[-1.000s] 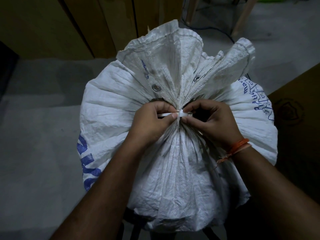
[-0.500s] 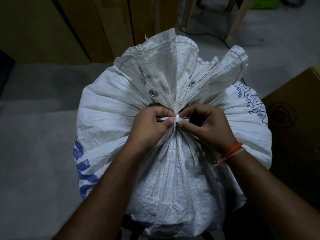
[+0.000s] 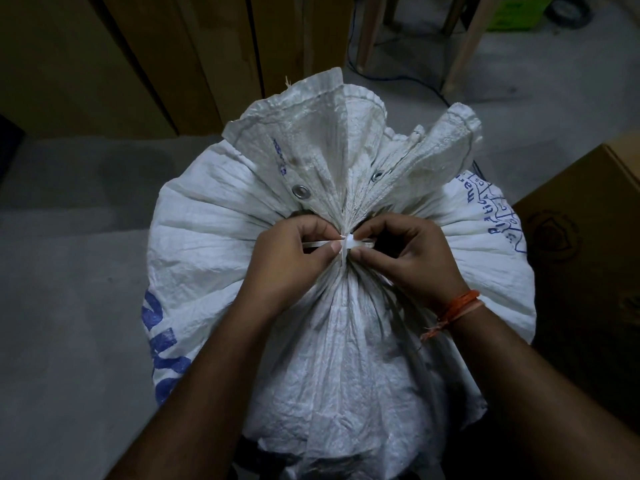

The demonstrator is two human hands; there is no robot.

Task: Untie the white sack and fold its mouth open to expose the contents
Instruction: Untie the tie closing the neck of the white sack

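The tie [image 3: 346, 244] lies sideways round the neck of the sack [image 3: 332, 341], right between the left hand [image 3: 287, 261] and right hand [image 3: 412, 258], both pinching it, equally near.

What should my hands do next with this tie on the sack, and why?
Probably keep working the white tie loose. Both hands, left hand and right hand, pinch it at the gathered neck of the white sack, which is cinched shut, so the mouth cannot fold open yet.
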